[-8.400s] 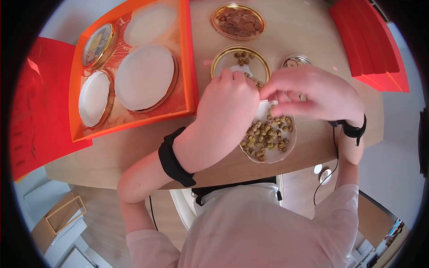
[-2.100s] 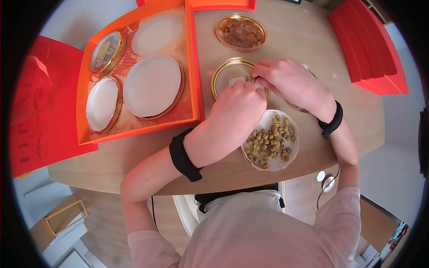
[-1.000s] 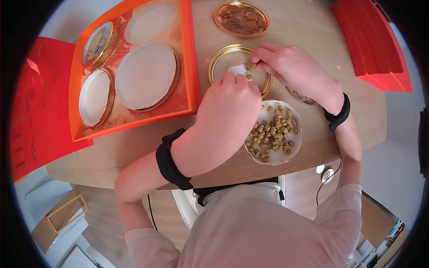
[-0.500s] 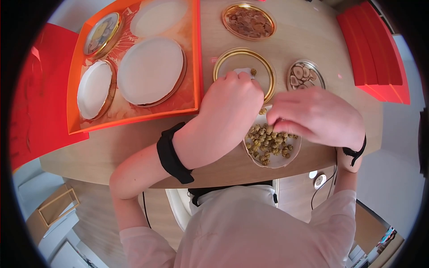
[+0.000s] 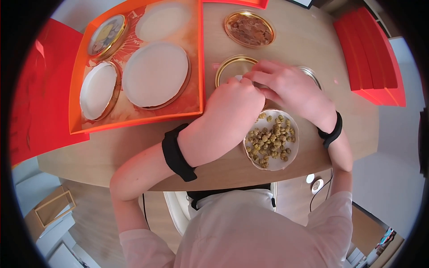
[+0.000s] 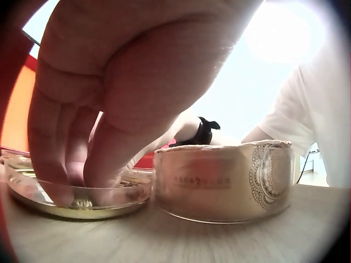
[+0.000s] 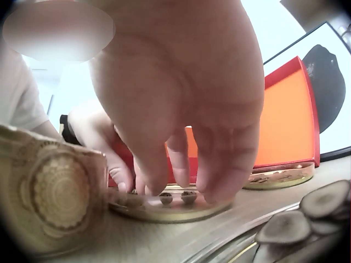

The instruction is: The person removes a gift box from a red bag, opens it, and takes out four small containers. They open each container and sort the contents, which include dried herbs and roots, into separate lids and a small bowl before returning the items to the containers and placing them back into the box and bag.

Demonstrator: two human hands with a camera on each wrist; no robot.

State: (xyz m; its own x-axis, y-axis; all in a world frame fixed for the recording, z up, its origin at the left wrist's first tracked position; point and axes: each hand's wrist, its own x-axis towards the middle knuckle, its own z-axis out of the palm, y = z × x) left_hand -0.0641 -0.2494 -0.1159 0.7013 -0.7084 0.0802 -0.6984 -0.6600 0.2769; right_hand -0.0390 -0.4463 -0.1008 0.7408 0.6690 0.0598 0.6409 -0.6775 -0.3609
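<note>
A shallow clear dish with a gold rim lies under both hands on the table. My left hand reaches down into it with bent fingers; in the left wrist view its fingertips pinch a small yellow-brown ribbed ball. From the right, my right hand leans over the same dish, thumb and fingers spread. Below its fingers, the right wrist view shows a dark ribbed ball and another beside it. A piece of white paper is partly hidden. Right at hand, a round clear tub holds many dried ribbed balls.
An orange-red box with white-topped round tubs stands at left. A dish of reddish-brown flakes is at the back. A dish of pale slices, mostly hidden in the head view, stands right. Red boxes stand at far right.
My right hand has moved from over the tub of ribbed balls back up to the gold-rimmed dish. My left hand stays at that dish. Fewer balls show there than 8.4 seconds ago.
</note>
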